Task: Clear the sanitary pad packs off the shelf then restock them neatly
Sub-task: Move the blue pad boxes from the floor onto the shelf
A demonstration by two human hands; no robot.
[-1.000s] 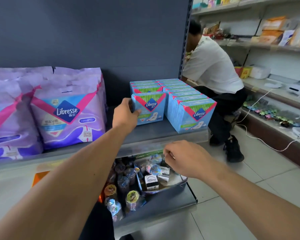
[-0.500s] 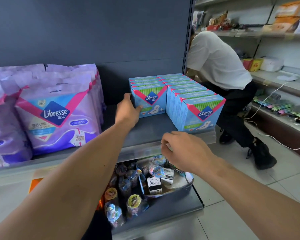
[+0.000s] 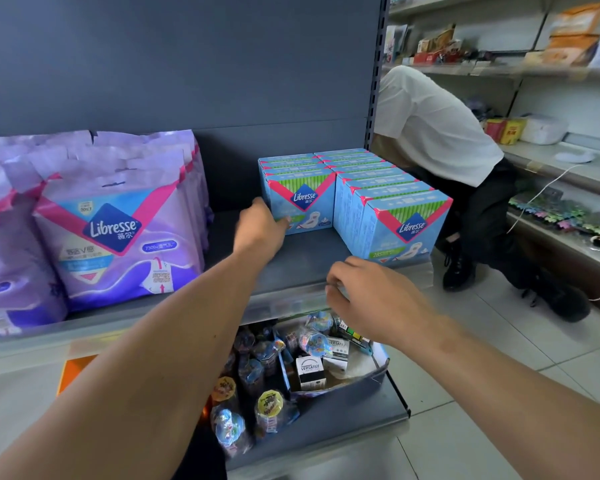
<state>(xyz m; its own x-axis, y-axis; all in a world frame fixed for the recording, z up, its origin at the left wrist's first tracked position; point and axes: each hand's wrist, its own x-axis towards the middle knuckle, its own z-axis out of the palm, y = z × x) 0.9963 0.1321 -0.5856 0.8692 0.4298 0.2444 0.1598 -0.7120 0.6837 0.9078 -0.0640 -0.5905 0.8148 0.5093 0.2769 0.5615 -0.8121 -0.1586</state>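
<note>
Your left hand (image 3: 262, 225) is on the front blue Libresse box (image 3: 300, 204); right hand (image 3: 368, 294) hangs near the shelf's front edge.

Left hand: fingers curl round the near-left corner of that front box, thumb on its left side, fingertips on its face, so it's gripping it. Right hand: fingers curled in w/ tips together; you can't tell if it holds anything. Blue boxes stand in 2 rows on the shelf (image 3: 302, 271), right part: left row set farther back, right row (image 3: 392, 209) reaching nearer the edge. Purple Libresse packs (image 3: 118, 220) stand upright at shelf left, well apart from the boxes. Lower shelf (image 3: 357, 407) carries small wrapped items & a tray. Far right, another person (image 3: 440, 133) in a white top bends over by other shelving.
</note>
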